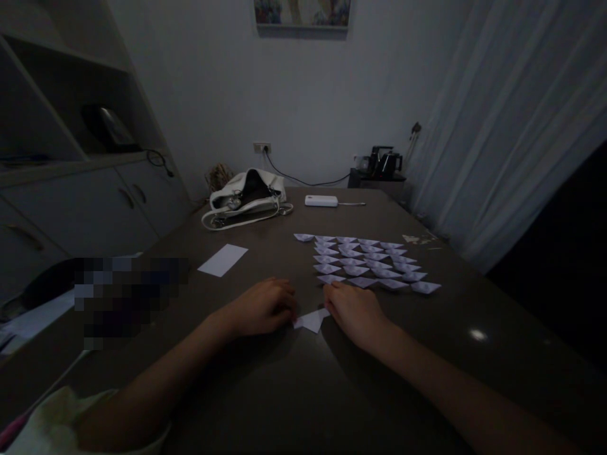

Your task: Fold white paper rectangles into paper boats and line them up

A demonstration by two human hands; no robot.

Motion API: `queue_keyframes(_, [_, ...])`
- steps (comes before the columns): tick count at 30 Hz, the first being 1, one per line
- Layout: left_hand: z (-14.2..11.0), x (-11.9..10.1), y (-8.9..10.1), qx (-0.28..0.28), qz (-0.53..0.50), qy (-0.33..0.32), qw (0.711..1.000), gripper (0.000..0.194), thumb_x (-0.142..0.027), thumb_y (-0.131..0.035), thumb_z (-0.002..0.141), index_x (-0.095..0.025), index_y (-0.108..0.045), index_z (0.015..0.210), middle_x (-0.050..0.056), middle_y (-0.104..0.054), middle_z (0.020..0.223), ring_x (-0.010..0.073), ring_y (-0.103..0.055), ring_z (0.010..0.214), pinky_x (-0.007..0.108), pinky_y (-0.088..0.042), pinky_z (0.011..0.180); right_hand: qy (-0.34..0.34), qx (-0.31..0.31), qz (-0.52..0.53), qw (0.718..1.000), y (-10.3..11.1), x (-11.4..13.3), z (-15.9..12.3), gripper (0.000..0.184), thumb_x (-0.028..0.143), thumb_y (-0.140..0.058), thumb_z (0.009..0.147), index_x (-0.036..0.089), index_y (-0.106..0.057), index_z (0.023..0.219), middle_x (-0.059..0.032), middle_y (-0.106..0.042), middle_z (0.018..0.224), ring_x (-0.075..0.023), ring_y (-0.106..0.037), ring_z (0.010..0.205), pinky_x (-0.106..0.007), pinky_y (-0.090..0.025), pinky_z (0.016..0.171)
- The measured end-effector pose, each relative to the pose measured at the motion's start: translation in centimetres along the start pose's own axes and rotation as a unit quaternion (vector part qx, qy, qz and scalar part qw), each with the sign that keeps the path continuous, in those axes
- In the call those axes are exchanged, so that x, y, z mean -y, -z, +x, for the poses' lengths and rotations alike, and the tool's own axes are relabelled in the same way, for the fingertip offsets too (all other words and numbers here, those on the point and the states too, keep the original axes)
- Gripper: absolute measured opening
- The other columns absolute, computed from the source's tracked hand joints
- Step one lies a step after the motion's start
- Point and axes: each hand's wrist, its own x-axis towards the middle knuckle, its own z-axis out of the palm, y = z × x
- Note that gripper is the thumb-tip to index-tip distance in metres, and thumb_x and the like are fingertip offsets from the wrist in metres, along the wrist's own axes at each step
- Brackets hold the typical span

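Observation:
A small folded piece of white paper (pixel 312 320) lies on the dark table (pixel 284 392) between my two hands. My left hand (pixel 265 306) rests knuckles up with its fingers curled, pinching the paper's left edge. My right hand (pixel 353 311) lies over the paper's right side, fingers bent down onto it. Just beyond my hands, several small folded paper boats (pixel 367 262) sit in rows on the table.
A flat white sheet (pixel 222 260) lies to the left. Farther back are a white handbag (pixel 246 197) and a white power bank (pixel 321 201) with a cable. Cabinets stand at the left, a curtain at the right, a kettle (pixel 385 163) beyond the table.

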Motion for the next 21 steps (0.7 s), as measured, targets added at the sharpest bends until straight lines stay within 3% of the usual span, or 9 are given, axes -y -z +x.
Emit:
queue_keyframes(15, [-0.3,0.05,-0.16,-0.013,0.023,-0.017,0.999,0.018,-0.005,-0.051,0.075,-0.016,-0.065,0.074,0.003,-0.059,0.077,0.0182,-0.055,0.079,0.027,-0.04,0.072,0.006,-0.011,0.01,1.0,-0.18,-0.13,0.03,0.02,0.011,-0.044,0.089,0.015,-0.063,0.095,-0.0095,-0.068,0.098,-0.0231,-0.068,0.084,-0.03,-0.049,0.061])
queue_keyframes(21, [-0.32,0.33,-0.69,-0.048,0.009,-0.017,0.999,0.015,-0.005,-0.048,0.077,-0.016,-0.059,0.074,0.003,-0.056,0.079,0.0165,-0.054,0.077,0.024,-0.04,0.067,0.003,-0.009,0.016,1.0,0.08,-0.02,-0.08,0.019,0.012,-0.045,0.089,0.015,-0.063,0.095,-0.0088,-0.068,0.098,-0.024,-0.067,0.086,-0.03,-0.048,0.063])
